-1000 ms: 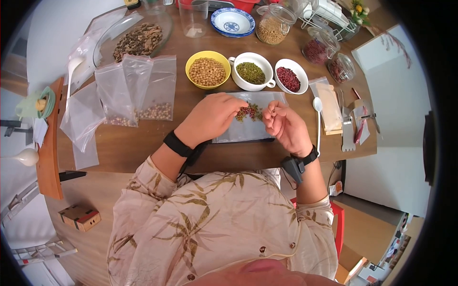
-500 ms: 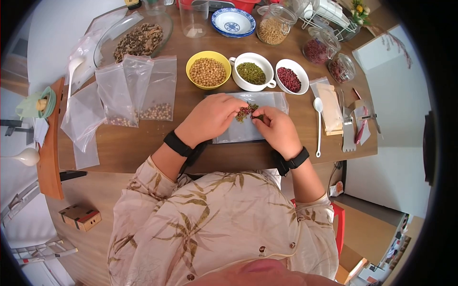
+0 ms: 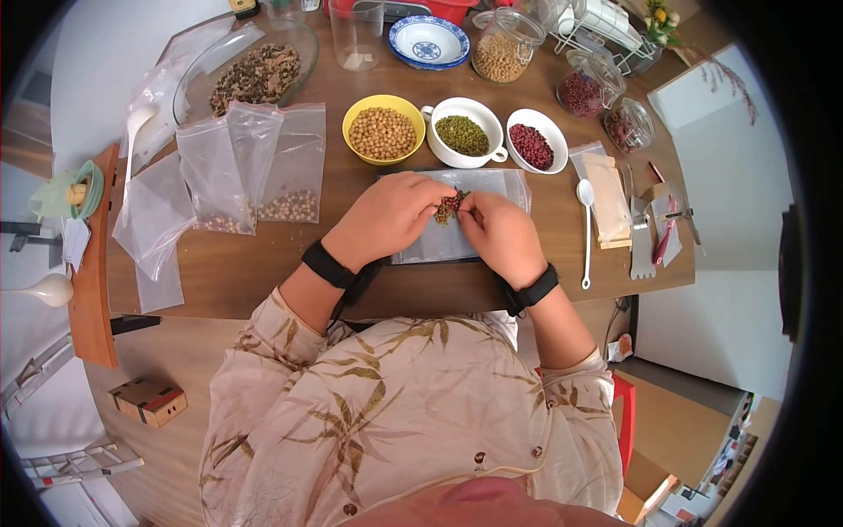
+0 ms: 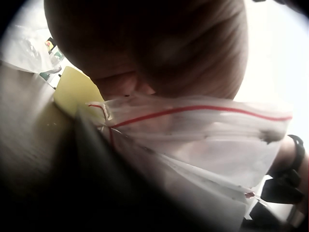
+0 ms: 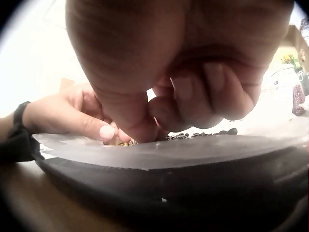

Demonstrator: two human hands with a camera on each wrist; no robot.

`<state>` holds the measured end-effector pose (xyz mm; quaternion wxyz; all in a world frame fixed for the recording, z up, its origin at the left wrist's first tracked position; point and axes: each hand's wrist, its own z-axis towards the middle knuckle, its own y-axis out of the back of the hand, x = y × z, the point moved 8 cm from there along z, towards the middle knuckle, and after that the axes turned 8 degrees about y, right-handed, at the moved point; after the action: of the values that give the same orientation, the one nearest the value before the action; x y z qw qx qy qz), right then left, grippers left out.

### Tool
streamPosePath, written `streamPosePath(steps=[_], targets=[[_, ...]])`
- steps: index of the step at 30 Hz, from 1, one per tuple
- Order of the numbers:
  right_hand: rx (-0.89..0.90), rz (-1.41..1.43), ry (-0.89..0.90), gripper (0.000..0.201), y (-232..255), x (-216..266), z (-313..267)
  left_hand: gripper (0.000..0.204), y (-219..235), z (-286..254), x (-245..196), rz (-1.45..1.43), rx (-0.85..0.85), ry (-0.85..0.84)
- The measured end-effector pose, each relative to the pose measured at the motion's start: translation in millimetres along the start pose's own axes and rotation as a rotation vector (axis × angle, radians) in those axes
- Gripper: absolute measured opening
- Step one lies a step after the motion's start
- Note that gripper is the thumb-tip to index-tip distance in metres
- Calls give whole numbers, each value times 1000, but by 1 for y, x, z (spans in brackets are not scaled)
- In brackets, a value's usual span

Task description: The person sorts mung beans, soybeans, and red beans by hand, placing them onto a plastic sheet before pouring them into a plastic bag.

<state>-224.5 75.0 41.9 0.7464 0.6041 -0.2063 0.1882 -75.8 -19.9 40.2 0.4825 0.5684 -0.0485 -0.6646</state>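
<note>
A small pile of mixed green and red beans [image 3: 446, 211] lies on a clear zip bag [image 3: 430, 244], which rests on a dark flat object. My left hand [image 3: 393, 215] bends over the bag's left side, thumb and fingertips at the pile's edge; I cannot tell whether they grip anything. From the right, my right hand [image 3: 505, 233] reaches into the pile, thumb and forefinger pinching beans and the other fingers curled in. The bag's red zip line [image 4: 193, 110] shows under the palm in the left wrist view.
Behind the bag stand a yellow bowl [image 3: 382, 98] of chickpeas, a white two-handled bowl [image 3: 479, 107] of green beans and a white bowl [image 3: 549, 127] of red beans. Zip bags [image 3: 202, 167] lie left; a white spoon [image 3: 586, 237] lies right. Glass jars [image 3: 507, 44] stand farther back.
My right hand was raised and turned palm up at the bag's right; it has turned over and come down leftward to the pile. My left hand stays in place.
</note>
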Motion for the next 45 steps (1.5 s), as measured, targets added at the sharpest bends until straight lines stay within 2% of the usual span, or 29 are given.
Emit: streamPosePath(steps=[2, 4, 5, 7, 8, 10, 17, 19, 20, 22, 26, 29, 33, 36, 38, 39, 40, 42, 43, 45], targets=[[-3, 29, -1, 12, -1, -6, -2, 28, 1, 0, -1, 0, -1, 1], [-21, 467, -110, 15, -4, -30, -7, 28, 3, -1, -3, 9, -7, -1], [-19, 467, -110, 15, 3, -37, -8, 28, 3, -1, -3, 8, -8, 1], [153, 1195, -448, 17, -13, -54, -19, 28, 1, 0, -2, 14, 5, 3], [149, 1194, -449, 17, -11, -54, -20, 28, 0, 0, -3, 11, 7, -1], [170, 1614, -432, 22, -12, -40, -20, 28, 1, 0, -4, 14, -20, -24], [55, 1659, -491, 23, -14, -41, -20, 28, 2, 0, -4, 6, -4, -5], [92, 1379, -460, 19, -13, -54, -20, 27, 2, 0, -4, 6, -1, -14], [91, 1378, -461, 19, -16, -50, -21, 27, 2, 0, -4, 5, 0, -14], [-15, 507, -144, 16, 0, -32, -12, 27, 2, 1, -5, 11, 9, -3], [6, 165, -123, 18, -1, -14, -3, 27, 3, 0, -3, 13, 5, 3], [0, 111, -88, 17, -1, -7, 1, 27, 3, 0, -3, 3, -2, -4], [-3, 70, -51, 14, 0, -2, 4, 27, 2, 1, -3, 2, 4, -3], [34, 145, -70, 11, -3, -16, 1, 28, 3, 0, -4, 2, -5, -8], [10, 877, -307, 10, -12, -41, -5, 28, 5, -1, -4, 4, -13, -5], [70, 1163, -445, 13, -10, -41, -10, 28, 4, 0, -4, 7, -3, 1], [69, 1163, -446, 13, -7, -39, -10, 29, 3, 0, -4, 8, 8, 5], [12, 1446, -433, 18, -3, -31, -10, 29, 2, 1, -4, 6, 13, 3], [7, 1445, -432, 18, -6, -35, -11, 28, 2, 1, -4, 6, 16, 5], [75, 1026, -412, 19, -14, -49, -13, 28, 2, 1, -4, 7, 10, -2]])
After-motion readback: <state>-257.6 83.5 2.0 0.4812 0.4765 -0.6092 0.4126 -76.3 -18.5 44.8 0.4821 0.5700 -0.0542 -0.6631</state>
